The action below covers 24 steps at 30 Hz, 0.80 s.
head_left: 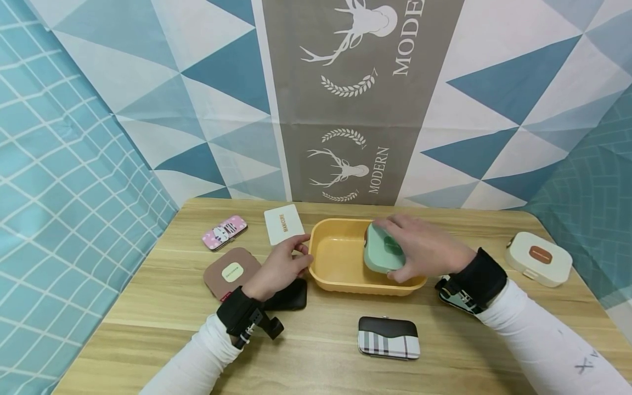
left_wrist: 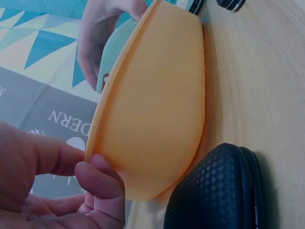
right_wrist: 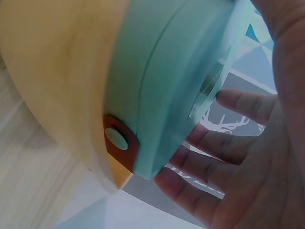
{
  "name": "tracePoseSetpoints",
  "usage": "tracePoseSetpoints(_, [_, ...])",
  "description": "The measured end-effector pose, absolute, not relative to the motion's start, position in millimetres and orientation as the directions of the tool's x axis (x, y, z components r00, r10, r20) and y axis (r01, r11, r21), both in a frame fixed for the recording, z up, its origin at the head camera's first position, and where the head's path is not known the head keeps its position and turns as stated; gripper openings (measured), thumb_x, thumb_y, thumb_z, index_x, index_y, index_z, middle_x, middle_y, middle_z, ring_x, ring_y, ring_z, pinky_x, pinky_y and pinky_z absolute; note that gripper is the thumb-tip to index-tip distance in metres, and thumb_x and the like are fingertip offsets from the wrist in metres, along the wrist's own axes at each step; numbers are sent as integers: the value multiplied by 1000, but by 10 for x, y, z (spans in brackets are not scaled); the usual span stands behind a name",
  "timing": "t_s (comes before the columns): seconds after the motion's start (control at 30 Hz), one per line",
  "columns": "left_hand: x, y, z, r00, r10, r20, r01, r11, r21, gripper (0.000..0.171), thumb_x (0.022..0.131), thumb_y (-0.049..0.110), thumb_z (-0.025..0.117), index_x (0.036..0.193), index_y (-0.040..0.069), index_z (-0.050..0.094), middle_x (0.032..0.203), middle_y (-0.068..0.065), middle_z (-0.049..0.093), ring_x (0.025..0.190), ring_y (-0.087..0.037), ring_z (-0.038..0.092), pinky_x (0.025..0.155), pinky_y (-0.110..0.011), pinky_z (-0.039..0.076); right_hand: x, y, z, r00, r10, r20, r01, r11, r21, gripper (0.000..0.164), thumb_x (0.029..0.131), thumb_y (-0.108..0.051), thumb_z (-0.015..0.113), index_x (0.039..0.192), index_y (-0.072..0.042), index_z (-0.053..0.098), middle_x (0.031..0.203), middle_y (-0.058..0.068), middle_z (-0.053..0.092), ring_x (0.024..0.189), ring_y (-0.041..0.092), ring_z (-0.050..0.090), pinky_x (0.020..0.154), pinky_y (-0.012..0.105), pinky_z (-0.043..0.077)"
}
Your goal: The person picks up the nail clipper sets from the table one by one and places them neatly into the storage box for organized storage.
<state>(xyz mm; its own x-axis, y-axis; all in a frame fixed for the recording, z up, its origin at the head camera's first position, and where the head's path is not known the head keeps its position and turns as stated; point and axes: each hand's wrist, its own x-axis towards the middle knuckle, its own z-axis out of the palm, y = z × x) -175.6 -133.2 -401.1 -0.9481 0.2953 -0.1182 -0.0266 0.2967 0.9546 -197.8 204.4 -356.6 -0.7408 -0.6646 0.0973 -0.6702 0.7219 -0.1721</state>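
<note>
A yellow-orange plastic basin (head_left: pixel 340 287) stands on the wooden table. My left hand (head_left: pixel 283 263) pinches its left rim between thumb and index finger, as the left wrist view also shows. Over the basin's right end is a mint green case (head_left: pixel 377 255) with a brown snap tab (right_wrist: pixel 121 143). My right hand (head_left: pixel 424 244) grips this case from above, thumb at the near side and fingers at the far side. Part of the case lies below the rim in the left wrist view; its underside is hidden. Beside my left wrist lies a black textured case (left_wrist: pixel 214 191).
Left of the basin lie a brown case (head_left: pixel 222 271), a pink cartoon case (head_left: pixel 224 232) and a white manicure card (head_left: pixel 285 222). A black and plaid case (head_left: pixel 388 338) lies in front. At right are a white case (head_left: pixel 539 258) and a partly covered case (head_left: pixel 456 299).
</note>
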Motion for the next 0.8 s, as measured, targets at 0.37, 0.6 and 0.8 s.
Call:
tracePoseSetpoints(0.37, [-1748,-1324,-3999,-950,290,-116,-23,304,952,56,105,2,61,157,0,44,112,-15,54,72,-21,54,68,-31,48,-1994,2044,-3648,-720,-690,81,-692,704,-158,107,68,-49,92,156,-6,47,130,11,57,102,22,55,86,40,52])
tracePoseSetpoints(0.6, [-1754,-1323,-4002,-950,289,-119,-25,307,952,55,105,2,61,157,0,44,112,-15,54,72,-21,55,68,-30,48,-2007,2045,-3682,-731,-681,50,-678,716,-168,107,68,-48,92,157,-7,47,133,12,57,105,24,55,88,42,51])
tracePoseSetpoints(0.8, [-1746,-1328,-4003,-950,289,-117,-23,311,950,55,105,3,61,157,0,44,113,-15,54,73,-20,56,68,-30,49,-2028,2043,-3709,-736,-677,16,-670,725,-160,105,69,-46,91,156,-6,47,137,13,58,111,27,55,94,46,50])
